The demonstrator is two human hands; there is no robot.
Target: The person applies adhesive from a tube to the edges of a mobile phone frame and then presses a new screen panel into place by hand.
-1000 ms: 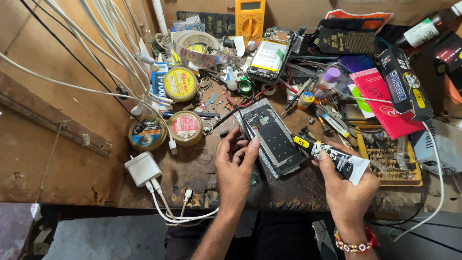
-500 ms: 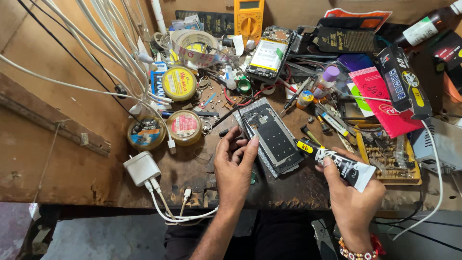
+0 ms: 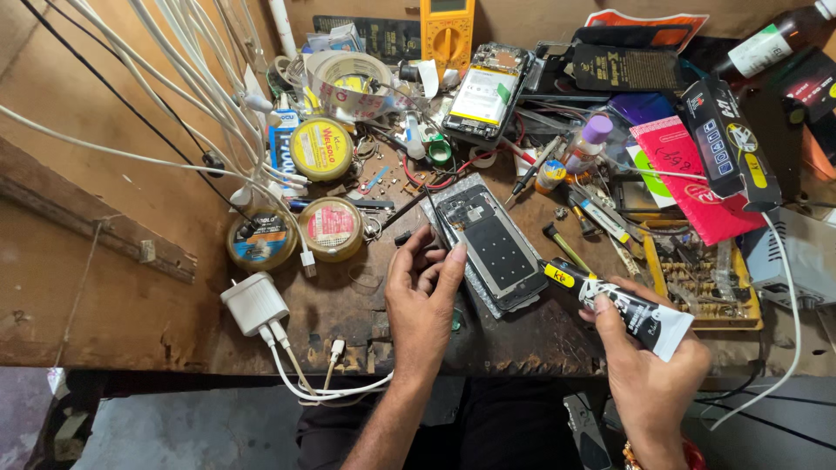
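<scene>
Workbench [image 3: 131, 331] of worn brown wood fills the view from above, its far half crowded with repair clutter and its near left part bare. White cables [image 3: 174, 87] sweep across the upper left and run down to a white charger block [image 3: 254, 303] near the front edge. An opened phone frame [image 3: 489, 248] lies tilted at the centre of the bench, inner side up, dark with a dotted panel. The left hand [image 3: 424, 296] rests just left of it, thumb and fingertips pressed against the frame's left edge, steadying it rather than gripping. The right hand [image 3: 649, 374] is closed around a black and white glue tube [image 3: 623, 306], whose black nozzle end touches the frame's lower right corner. A yellow multimeter [image 3: 448, 26] stands at the top centre, beside a second opened phone [image 3: 483, 91] showing its battery. Round yellow tins [image 3: 321, 150] sit to the left of the frame, and a red booklet [image 3: 688, 174] lies to the right.
</scene>
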